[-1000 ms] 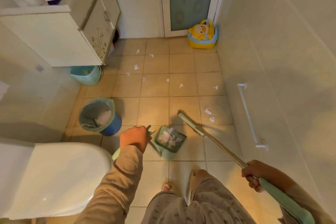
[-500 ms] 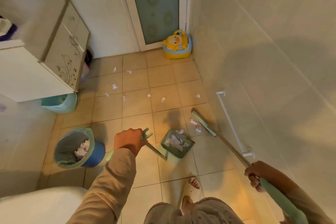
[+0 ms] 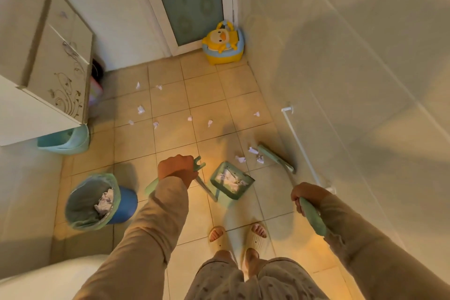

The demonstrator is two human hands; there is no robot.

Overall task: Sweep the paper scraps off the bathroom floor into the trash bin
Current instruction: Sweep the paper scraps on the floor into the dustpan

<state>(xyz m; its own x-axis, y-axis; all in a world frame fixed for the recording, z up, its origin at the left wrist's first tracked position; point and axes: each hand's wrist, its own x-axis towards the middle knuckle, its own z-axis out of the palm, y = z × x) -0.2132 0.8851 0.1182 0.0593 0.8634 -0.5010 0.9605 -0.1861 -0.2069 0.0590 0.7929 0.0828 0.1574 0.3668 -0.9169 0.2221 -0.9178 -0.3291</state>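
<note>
My left hand [image 3: 176, 170] grips the handle of a green dustpan [image 3: 230, 181] that rests on the tiled floor with crumpled paper inside. My right hand [image 3: 305, 196] grips the green broom handle [image 3: 313, 218]. The broom head [image 3: 275, 158] lies on the floor near the right wall, with three paper scraps [image 3: 253, 154] just left of it, beside the dustpan's mouth. Several more scraps [image 3: 155, 119] are scattered across the tiles farther back. A blue trash bin [image 3: 97, 201] with a green liner and paper in it stands to the left of my left hand.
A white vanity cabinet [image 3: 56, 75] hangs at the left with a teal basin [image 3: 65, 140] under it. A yellow duck potty [image 3: 222, 44] sits in the far corner by the door. A white rail [image 3: 303, 146] runs along the right wall. The toilet [image 3: 48, 277] is at lower left.
The view has swung left and down, so my slippered feet now show. The broom head has slid along the right wall, pushing the nearby scraps closer to the dustpan's mouth.
</note>
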